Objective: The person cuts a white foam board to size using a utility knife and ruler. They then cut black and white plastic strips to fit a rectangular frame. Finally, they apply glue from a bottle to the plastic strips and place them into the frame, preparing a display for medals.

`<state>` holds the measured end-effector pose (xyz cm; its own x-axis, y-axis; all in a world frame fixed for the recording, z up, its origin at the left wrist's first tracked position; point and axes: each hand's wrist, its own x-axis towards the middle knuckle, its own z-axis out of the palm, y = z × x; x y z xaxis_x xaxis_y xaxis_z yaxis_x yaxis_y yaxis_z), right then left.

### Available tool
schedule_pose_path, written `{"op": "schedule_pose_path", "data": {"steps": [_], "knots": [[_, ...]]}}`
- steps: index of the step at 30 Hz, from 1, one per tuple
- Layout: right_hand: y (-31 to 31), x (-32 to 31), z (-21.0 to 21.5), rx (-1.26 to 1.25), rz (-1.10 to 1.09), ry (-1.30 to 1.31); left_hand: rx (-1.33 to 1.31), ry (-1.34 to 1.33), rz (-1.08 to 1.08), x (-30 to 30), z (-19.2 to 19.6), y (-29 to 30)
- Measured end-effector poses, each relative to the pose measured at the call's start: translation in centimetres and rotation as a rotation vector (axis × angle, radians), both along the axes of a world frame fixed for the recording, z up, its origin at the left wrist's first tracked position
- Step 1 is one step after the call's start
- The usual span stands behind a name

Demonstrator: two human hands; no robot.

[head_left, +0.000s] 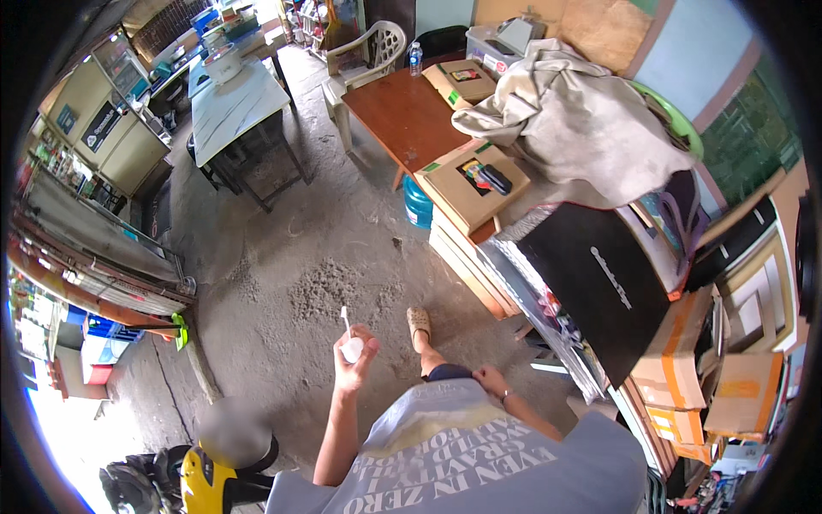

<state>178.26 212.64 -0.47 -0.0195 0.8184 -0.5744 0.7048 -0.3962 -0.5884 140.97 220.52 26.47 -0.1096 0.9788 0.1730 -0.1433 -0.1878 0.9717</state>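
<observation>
Left hand [353, 355], lower centre of frame: raised off a bare forearm, fingers curled closed around a small white cup [352, 349]. A thin white stick [344, 319] stands up out of the cup, slightly tilted. Cup is held in the air, over the bare concrete floor [282, 257].

Right hand [491, 379], just right of centre and low: rests against the hip at the hem of a grey printed shirt [462, 454]; fingers look loosely bent, nothing seen in it, though how far open it is cannot be told.

One foot in a sandal [419, 322] planted on the floor above the hands.

Right of frame: brown wooden counter [398, 111] carrying flat cardboard boxes [467, 184] and a heap of pale cloth [565, 111]; a black board [599, 287] leans below it, stacked cartons [685, 360] beside. A blue water jug [417, 206] sits under the counter edge.

Upper left: white-topped counter [231, 103]; white plastic chair [364, 56] near it. Lower left: yellow motorbike part [201, 480].
</observation>
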Motion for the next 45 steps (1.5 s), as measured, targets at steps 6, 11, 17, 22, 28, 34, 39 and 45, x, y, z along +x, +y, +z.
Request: {"op": "schedule_pose_path", "data": {"steps": [6,11,17,22,28,34,39,45], "knots": [[30.2,-13.5,13.0,0.007,0.419,0.267,-0.177,-0.094,0.017,-2.0,0.0,12.7],[51.6,-20.5,21.4,0.472,0.483,0.318,-0.089,-0.090,0.001,-6.3,0.8,24.4],[72.8,-21.8,22.5,0.751,0.118,0.184,-0.102,-0.073,0.028,-15.5,0.2,37.1],[84.3,-13.1,21.9,0.817,-0.198,-0.111,-0.040,0.024,-0.079,-23.1,1.2,47.8],[97.3,-4.8,25.2,0.920,-0.327,-0.497,0.031,0.177,-0.041,-29.8,3.2,61.2],[109.0,5.4,26.3,0.709,-0.391,-0.881,-0.100,0.346,0.054,-29.5,4.6,71.8],[114.8,12.9,22.6,0.492,-0.278,-0.777,-0.165,0.201,-0.065,-27.2,5.8,77.7],[120.2,18.1,22.2,0.453,-0.212,-0.660,-0.284,0.109,-0.143,-24.1,6.4,83.9]]}}
